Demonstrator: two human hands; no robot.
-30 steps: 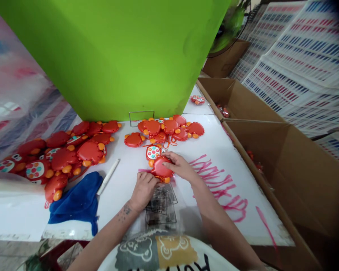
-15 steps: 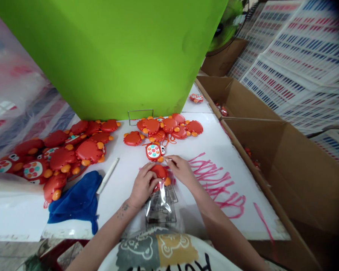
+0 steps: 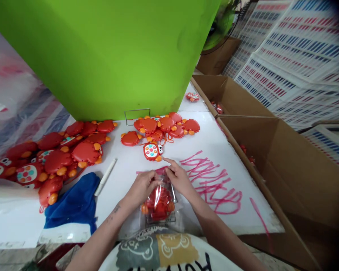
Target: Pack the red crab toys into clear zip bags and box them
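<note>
Nearest the person, one red toy point(image 3: 159, 201) lies inside one clear bag point(image 3: 165, 182) on the bench point(image 3: 124, 162), centred between the forearms. An orange foot shows at its left and another at its right; its body looks roundish, and glare hides which way its face points. The bag's long axis runs straight away from the person.

One blue cloth point(image 3: 72, 201) lies crumpled to the left. Both hands meet at the bag's far end: the left hand point(image 3: 141, 186), knuckles up, pinches the edge between thumb and fingers; the right hand point(image 3: 179, 178) grips just beside it, index finger stretched forward and leftward.

One white marker point(image 3: 105, 177) slants away to the right, beside the cloth. Just past the right fingertip sits one loose toy point(image 3: 151, 151), button side up, eyes to the right.

Farther along, at least twelve toys make the left pile point(image 3: 58, 162), and at least eight the middle cluster point(image 3: 166, 124). Two open cardboard boxes point(image 3: 260, 133) stand along the right. Behind are one wire stand point(image 3: 137, 110), one green panel point(image 3: 115, 56) and one more bagged toy point(image 3: 192, 96).
</note>
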